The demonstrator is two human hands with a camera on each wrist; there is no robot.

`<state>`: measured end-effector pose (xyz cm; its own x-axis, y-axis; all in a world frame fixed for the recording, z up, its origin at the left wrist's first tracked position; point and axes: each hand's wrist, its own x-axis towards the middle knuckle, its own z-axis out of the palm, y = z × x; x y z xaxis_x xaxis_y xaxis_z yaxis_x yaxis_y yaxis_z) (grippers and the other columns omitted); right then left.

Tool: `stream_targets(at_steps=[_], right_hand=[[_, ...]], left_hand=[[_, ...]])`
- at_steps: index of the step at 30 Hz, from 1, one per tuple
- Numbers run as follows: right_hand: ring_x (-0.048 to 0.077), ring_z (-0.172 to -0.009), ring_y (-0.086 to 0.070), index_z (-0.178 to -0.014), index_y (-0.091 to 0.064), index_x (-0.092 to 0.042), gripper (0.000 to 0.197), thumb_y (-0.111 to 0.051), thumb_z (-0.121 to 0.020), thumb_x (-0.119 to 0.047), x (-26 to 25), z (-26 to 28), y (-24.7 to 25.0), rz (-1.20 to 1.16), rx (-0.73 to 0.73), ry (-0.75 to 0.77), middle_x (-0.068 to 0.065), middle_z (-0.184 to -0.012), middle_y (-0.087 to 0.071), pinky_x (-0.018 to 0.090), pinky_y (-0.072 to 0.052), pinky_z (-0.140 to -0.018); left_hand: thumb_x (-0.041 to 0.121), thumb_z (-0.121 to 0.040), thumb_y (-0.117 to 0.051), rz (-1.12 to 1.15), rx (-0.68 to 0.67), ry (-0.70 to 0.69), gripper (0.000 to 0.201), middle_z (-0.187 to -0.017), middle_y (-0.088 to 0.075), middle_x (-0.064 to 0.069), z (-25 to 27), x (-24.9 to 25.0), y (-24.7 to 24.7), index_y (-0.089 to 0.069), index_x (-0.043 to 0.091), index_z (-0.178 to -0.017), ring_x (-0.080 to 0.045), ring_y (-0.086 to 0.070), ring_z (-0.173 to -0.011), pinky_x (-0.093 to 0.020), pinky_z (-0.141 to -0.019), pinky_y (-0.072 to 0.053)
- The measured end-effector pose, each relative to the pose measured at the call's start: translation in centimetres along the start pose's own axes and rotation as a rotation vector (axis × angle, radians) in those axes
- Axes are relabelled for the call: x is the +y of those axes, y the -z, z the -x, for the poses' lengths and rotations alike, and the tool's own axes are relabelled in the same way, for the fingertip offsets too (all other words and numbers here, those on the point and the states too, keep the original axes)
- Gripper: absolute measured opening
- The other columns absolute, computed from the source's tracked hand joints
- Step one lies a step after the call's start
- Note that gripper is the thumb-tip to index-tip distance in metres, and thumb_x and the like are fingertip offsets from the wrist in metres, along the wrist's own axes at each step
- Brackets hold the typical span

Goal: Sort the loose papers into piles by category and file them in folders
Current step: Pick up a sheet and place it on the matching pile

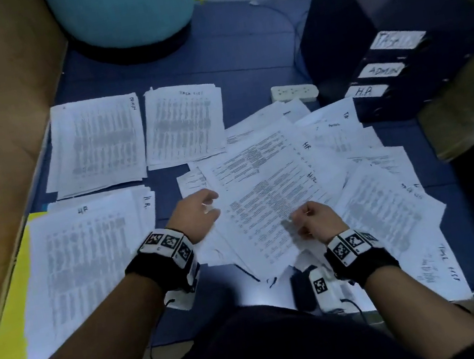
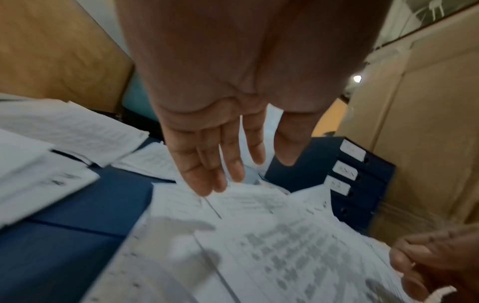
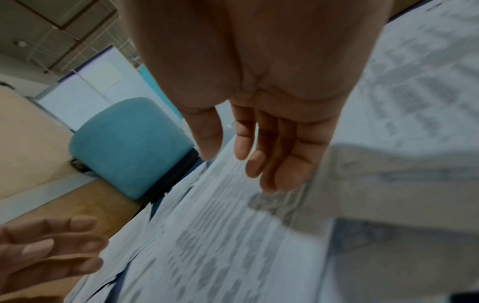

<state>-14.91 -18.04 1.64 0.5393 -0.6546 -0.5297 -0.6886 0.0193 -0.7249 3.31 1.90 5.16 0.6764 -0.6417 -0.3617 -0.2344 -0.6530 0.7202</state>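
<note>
In the head view, a loose heap of papers (image 1: 279, 191) is seen spread on the blue floor (image 1: 239, 55) directly ahead of both hands, its top sheet marked HR slanting away to the right, with the left hand (image 1: 196, 215) spread at its left edge and the right hand (image 1: 316, 222) loosely curled over its near part. In the left wrist view the left hand's fingers (image 2: 207, 164) are shown straight and holding nothing, just above the heap's edge. In the right wrist view the right hand's fingers (image 3: 279, 155) are seen relaxed against a lifted sheet, though a pinch cannot be told; the HR pile (image 1: 85, 263) lies left, nearer the left hand.
</note>
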Motion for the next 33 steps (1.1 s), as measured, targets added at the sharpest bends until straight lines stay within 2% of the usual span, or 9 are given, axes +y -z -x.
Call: stream_targets(at_steps=[2, 8, 12, 18, 20, 23, 26, 29, 33], right_hand=[[0.019, -0.062, -0.058, -0.09, -0.059, -0.003, 0.012, -0.064, -0.091, -0.014, 1.2, -0.8, 2.0, 0.022, 0.071, -0.055, 0.008, -0.075, -0.064, 0.021, -0.05, -0.055], [0.024, -0.092, -0.06, -0.108, -0.055, -0.015, 0.036, -0.071, -0.085, -0.038, 4.1, -3.2, 4.7, 0.18, 0.114, -0.118, 0.001, -0.097, -0.057, 0.034, -0.05, -0.081], [0.026, -0.097, -0.063, -0.113, -0.059, -0.011, 0.038, -0.07, -0.086, -0.036, 4.7, -3.6, 4.8, 0.193, 0.098, -0.099, 0.007, -0.109, -0.064, 0.032, -0.05, -0.083], [0.026, -0.089, -0.066, -0.099, -0.059, -0.017, 0.031, -0.073, -0.082, -0.038, 5.4, -4.0, 4.9, 0.166, 0.081, -0.104, 0.008, -0.099, -0.068, 0.036, -0.053, -0.077], [0.024, -0.08, -0.063, -0.096, -0.058, -0.018, 0.031, -0.075, -0.08, -0.039, 5.4, -4.1, 5.0, 0.15, 0.077, -0.119, 0.009, -0.095, -0.069, 0.033, -0.05, -0.071], [0.02, -0.071, -0.057, -0.095, -0.058, -0.015, 0.031, -0.075, -0.081, -0.037, 5.6, -4.1, 5.0, 0.101, 0.087, -0.136, 0.014, -0.094, -0.069, 0.03, -0.046, -0.064], [0.019, -0.066, -0.056, -0.101, -0.058, -0.012, 0.032, -0.072, -0.085, -0.036, 5.6, -3.8, 5.0, 0.044, 0.086, -0.15, 0.013, -0.092, -0.067, 0.025, -0.042, -0.056], [0.022, -0.085, -0.059, -0.11, -0.055, -0.011, 0.044, -0.071, -0.084, -0.043, 5.3, -3.5, 5.2, 0.037, 0.055, -0.099, 0.01, -0.101, -0.065, 0.027, -0.042, -0.069], [0.021, -0.1, -0.056, -0.122, -0.048, -0.016, 0.051, -0.072, -0.084, -0.041, 3.3, -2.6, 4.6, -0.042, -0.002, -0.026, 0.002, -0.106, -0.055, 0.03, -0.043, -0.084]], left_hand=[[0.016, -0.091, -0.057, -0.093, -0.035, -0.024, 0.036, -0.131, -0.054, -0.001, -1.4, 0.9, -2.3, -0.055, 0.018, -0.127, -0.017, -0.051, -0.115, -0.023, -0.091, -0.036], [0.024, -0.087, -0.063, -0.288, -0.019, 0.04, 0.061, -0.155, -0.027, -0.003, -5.4, 0.6, -7.8, -0.038, 0.023, -0.143, -0.019, -0.019, -0.144, -0.039, -0.116, -0.023], [0.033, -0.083, -0.068, -0.474, 0.017, 0.184, 0.072, -0.149, -0.03, -0.009, -6.2, 0.7, -8.7, -0.03, 0.024, -0.143, -0.029, -0.027, -0.138, -0.053, -0.104, -0.035], [0.035, -0.077, -0.075, -0.641, 0.053, 0.291, 0.085, -0.131, -0.047, -0.007, -6.1, 1.5, -9.1, -0.023, 0.028, -0.143, -0.029, -0.043, -0.121, -0.049, -0.097, -0.034], [0.023, -0.081, -0.068, -0.602, 0.046, 0.302, 0.063, -0.121, -0.057, -0.006, -6.2, 1.5, -8.6, -0.036, 0.024, -0.135, -0.026, -0.051, -0.112, -0.044, -0.095, -0.035], [0.01, -0.088, -0.054, -0.441, 0.013, 0.203, 0.006, -0.099, -0.064, -0.01, -5.9, 1.7, -7.3, -0.057, 0.012, -0.093, -0.026, -0.055, -0.084, -0.032, -0.076, -0.043], [0.01, -0.092, -0.054, -0.254, 0.029, 0.121, 0.01, -0.082, -0.056, -0.006, -4.9, 2.2, -5.4, -0.055, 0.011, -0.082, -0.025, -0.051, -0.078, -0.028, -0.068, -0.037], [0.01, -0.092, -0.056, -0.07, 0.074, 0.057, 0.008, -0.074, -0.054, -0.003, -3.7, 2.2, -3.3, -0.058, 0.009, -0.085, -0.024, -0.051, -0.074, -0.029, -0.059, -0.035], [0.013, -0.093, -0.058, 0.148, 0.177, 0.089, 0.016, -0.085, -0.063, -0.002, -2.5, 1.1, -1.1, -0.064, 0.014, -0.108, -0.025, -0.059, -0.08, -0.03, -0.073, -0.045]])
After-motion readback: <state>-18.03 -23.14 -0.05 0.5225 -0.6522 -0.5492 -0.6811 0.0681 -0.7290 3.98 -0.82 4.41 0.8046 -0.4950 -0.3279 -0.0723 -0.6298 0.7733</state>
